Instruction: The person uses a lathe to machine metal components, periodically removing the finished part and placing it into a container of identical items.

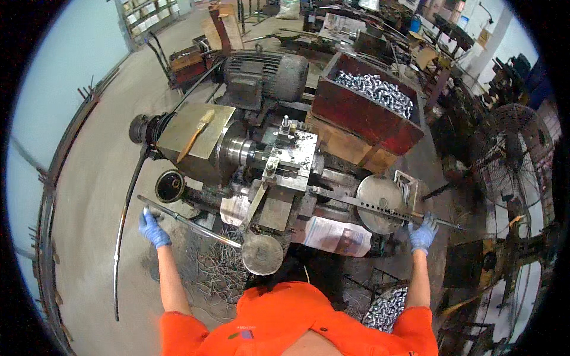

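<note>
My left hand [155,230], in a blue glove, is over the floor at the left, just below the end of a long metal rod [199,227]. Its fingers are drawn together, with a small pale spot at their tips that I cannot make out. At the right, my gloved right hand [422,235] has its fingers apart, beside the end of a flat bar with a row of holes [368,206]. Whether it touches the bar is unclear. Between my hands stands a lathe-like machine with a shiny round chuck [239,152] and a metal tool block [297,153].
A dark red box [365,121] of small silver metal parts [380,92] stands behind the machine. A brush [196,136] lies on the metal cover, near a motor [258,77]. Round plates [262,255] and printed paper [335,236] are close by. A fan [513,148] stands right.
</note>
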Tool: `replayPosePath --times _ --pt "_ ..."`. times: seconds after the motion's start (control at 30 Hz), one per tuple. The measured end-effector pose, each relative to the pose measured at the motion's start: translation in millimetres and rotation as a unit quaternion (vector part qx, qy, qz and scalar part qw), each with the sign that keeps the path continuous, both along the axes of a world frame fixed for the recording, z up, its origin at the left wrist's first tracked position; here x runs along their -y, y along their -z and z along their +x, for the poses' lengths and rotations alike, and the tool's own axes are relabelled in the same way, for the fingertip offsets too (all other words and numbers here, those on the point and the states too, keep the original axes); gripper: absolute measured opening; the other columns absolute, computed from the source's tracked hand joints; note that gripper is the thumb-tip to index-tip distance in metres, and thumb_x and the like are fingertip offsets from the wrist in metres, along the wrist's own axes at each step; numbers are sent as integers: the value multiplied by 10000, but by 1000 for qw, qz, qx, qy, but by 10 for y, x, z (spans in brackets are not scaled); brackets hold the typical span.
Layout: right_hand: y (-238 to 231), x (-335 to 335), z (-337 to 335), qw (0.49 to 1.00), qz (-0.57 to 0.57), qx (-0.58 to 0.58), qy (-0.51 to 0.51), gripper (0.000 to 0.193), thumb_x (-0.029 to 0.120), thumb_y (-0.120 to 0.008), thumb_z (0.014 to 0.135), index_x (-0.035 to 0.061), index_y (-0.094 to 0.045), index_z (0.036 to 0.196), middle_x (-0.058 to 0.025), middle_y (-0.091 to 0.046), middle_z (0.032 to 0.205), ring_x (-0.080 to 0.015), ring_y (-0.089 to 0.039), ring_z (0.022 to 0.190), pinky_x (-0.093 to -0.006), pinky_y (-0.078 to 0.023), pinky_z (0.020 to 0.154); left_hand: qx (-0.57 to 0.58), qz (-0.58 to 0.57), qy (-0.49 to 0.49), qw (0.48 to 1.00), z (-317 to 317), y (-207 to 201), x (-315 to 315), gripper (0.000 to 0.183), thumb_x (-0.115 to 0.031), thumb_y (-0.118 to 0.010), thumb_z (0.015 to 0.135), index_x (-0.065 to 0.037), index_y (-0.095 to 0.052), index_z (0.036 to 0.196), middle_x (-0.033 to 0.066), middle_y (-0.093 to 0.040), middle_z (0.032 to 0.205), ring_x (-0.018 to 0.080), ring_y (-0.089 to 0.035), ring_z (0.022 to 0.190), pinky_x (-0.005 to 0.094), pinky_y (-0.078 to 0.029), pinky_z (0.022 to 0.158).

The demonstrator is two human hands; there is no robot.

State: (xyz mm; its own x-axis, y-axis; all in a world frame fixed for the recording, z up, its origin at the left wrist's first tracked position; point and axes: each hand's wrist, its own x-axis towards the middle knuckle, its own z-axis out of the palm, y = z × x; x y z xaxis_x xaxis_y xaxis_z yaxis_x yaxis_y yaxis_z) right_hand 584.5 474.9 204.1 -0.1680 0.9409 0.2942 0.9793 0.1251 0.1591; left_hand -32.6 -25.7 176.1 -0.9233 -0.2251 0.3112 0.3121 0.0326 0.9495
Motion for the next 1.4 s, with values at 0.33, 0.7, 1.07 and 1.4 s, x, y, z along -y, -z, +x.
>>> replayPosePath --times 0.33,0.7,1.07,1.4 --pt "431 1208 387 976 -122 -181 14 459 443 -658 709 30 -666 908 -174 -644 927 -328 -581 920 -390 -425 863 -165 -744 317 564 -274 1254 -59 410 -473 -482 783 -113 -657 873 99 -665 809 300 -626 808 421 -467 715" --pt "70 1277 23 962 -82 -235 -110 318 311 -706 714 5 -676 797 -163 -658 766 -273 -641 710 -339 -493 692 -96 -792 253 547 -25 1568 -166 238 -365 -539 751 -182 -691 755 96 -669 827 253 -647 730 379 -502 609" --pt "-1537 1178 -2232 856 -79 -294 -417 273 326 -662 754 56 -670 791 -136 -649 797 -291 -617 765 -386 -478 698 114 -647 270 704 -204 988 349 402 -439 -540 808 -113 -624 1027 165 -639 935 348 -606 867 430 -478 758" --pt "-1564 1702 -4629 832 -140 18 -537 494 546 -527 741 89 -687 840 -146 -643 857 -329 -580 832 -444 -399 811 155 -516 -25 842 -596 -1005 1611 426 -464 -526 840 -74 -631 974 182 -634 933 311 -622 837 394 -477 688"
